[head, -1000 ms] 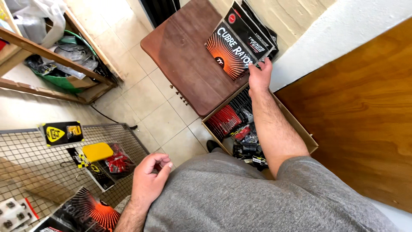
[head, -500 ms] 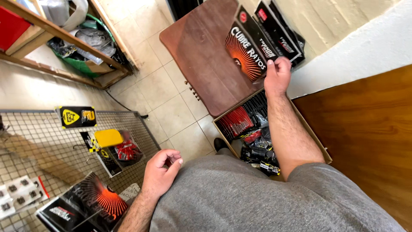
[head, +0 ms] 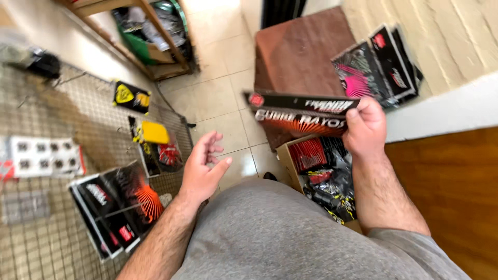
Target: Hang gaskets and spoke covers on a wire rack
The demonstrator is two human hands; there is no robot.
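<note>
Black packet [head: 301,113] now off the brown cabinet [head: 298,57], right hand [head: 365,127] grip pinching it (left hand [head: 202,168] spread), cardboard box [head: 324,179] below.

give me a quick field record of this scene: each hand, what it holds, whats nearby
right hand: grips a flat black packet with an orange sunburst print
left hand: open, palm up, empty
below right hand: open cardboard box of red and black packets
wire mesh rack: matching black sunburst packets, yellow carded item
brown wooden table: more black packets
</note>
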